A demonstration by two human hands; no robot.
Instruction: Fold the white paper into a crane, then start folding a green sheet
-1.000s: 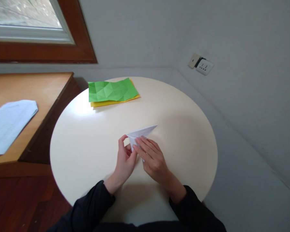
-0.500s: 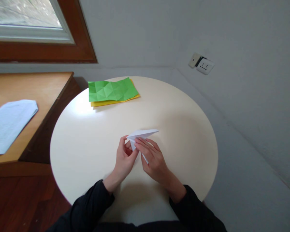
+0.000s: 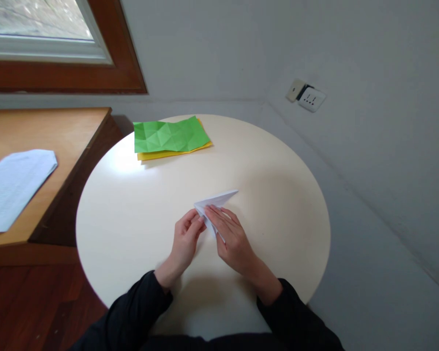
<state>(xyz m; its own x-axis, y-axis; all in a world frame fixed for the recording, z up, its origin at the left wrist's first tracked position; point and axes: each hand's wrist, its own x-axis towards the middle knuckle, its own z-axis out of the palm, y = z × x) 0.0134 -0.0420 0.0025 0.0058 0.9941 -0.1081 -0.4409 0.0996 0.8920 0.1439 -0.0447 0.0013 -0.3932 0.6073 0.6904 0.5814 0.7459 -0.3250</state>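
A piece of folded white paper (image 3: 216,199) is held between my hands above the near half of the round table. One of its points sticks out to the upper right. My left hand (image 3: 184,239) pinches the paper's left edge between thumb and fingers. From the right, my right hand (image 3: 232,239) grips it, with the fingers laid across its face and the thumb below. Those fingers cover much of the paper's lower part.
The round white table (image 3: 278,195) stands against the wall. On its far left side lie a creased green paper (image 3: 168,136) and a yellow paper (image 3: 175,153) beneath it. Left of it, a wooden desk (image 3: 76,131) carries white sheets (image 3: 20,190). A socket (image 3: 312,99) is on the wall.
My left hand has shifted slightly left and down, its fingers now at the paper's left edge. The folded paper has tilted, its far point rising a little.
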